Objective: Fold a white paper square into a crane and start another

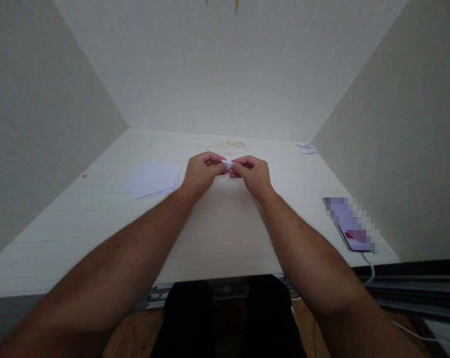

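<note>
Over the middle of the white surface (225, 238), the left hand (204, 173) and right hand (252, 176) each pinch one end of a small paper piece (227, 163) between thumb and fingers; the piece appears folded, but the fingers hide much of it, so its degree of completion cannot be told; to the left, a stack of flat sheets (152, 176) appears unworked; at the far right corner lie several folded-looking scraps (309, 148), presumably completed.
</note>
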The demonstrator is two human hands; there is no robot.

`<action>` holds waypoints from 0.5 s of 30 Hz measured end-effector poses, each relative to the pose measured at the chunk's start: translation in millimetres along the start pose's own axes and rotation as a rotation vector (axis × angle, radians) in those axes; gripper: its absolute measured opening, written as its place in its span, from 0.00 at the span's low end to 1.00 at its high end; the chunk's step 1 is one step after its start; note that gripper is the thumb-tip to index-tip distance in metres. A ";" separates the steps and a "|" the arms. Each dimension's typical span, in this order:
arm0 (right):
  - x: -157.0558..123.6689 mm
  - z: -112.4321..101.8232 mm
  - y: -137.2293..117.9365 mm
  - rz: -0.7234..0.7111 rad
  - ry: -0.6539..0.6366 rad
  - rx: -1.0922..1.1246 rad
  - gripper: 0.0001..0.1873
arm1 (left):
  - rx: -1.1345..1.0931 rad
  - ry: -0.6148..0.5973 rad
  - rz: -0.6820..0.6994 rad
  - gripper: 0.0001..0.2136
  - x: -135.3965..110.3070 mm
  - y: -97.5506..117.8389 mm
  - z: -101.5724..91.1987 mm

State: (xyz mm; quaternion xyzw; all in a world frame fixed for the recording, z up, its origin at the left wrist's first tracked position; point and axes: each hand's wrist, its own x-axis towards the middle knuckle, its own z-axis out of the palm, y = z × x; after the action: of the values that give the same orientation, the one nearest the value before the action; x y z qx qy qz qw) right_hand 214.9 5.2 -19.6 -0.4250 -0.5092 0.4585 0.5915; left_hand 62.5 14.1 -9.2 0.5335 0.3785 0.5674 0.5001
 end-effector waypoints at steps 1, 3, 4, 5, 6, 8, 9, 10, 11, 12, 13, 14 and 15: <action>0.0 0.0 -0.3 0.002 0.001 -0.005 0.11 | -0.003 0.000 -0.002 0.10 0.2 -0.3 -0.2; -0.2 0.1 -1.2 0.005 0.009 -0.014 0.10 | 0.000 0.000 -0.006 0.11 0.2 -0.5 -0.4; -0.3 0.2 -1.7 0.006 0.014 -0.019 0.09 | 0.003 0.001 -0.007 0.11 0.0 -0.3 -0.4; -0.5 0.3 -2.2 0.006 0.020 -0.023 0.08 | 0.005 0.000 -0.007 0.11 -0.2 0.1 -0.3; -0.8 0.5 -2.7 0.005 0.023 -0.027 0.08 | 0.005 -0.005 -0.008 0.12 -0.6 0.5 -0.2; -1.5 0.9 -3.6 0.002 0.026 -0.033 0.08 | -0.004 -0.017 -0.010 0.12 -1.4 1.2 -0.1; -1.9 1.1 -4.0 0.000 0.025 -0.034 0.08 | -0.007 -0.022 -0.011 0.12 -1.8 1.4 -0.2; -2.2 1.2 -4.3 -0.001 0.023 -0.035 0.08 | -0.007 -0.024 -0.013 0.12 -2.1 1.4 -0.2; -2.5 1.3 -4.5 -0.002 0.021 -0.037 0.08 | -0.004 -0.022 -0.013 0.12 -2.3 1.3 -0.2; -2.8 1.3 -4.7 -0.002 0.018 -0.040 0.08 | 0.002 -0.018 -0.012 0.11 -2.3 1.0 -0.3; -3.0 1.2 -4.9 -0.002 0.014 -0.045 0.08 | 0.008 -0.014 -0.011 0.11 -2.3 0.7 -0.3; -3.0 1.1 -5.1 -0.002 0.011 -0.049 0.08 | 0.014 -0.009 -0.009 0.11 -2.1 0.3 -0.3; -3.1 1.0 -5.2 -0.002 0.009 -0.053 0.08 | 0.019 -0.006 -0.008 0.10 -1.8 -0.1 -0.3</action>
State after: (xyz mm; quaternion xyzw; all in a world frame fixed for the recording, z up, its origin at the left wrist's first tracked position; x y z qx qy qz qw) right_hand 214.3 1.1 -15.1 -0.4418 -0.5190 0.4423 0.5829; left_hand 62.2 12.4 -9.7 0.5385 0.3843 0.5602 0.4985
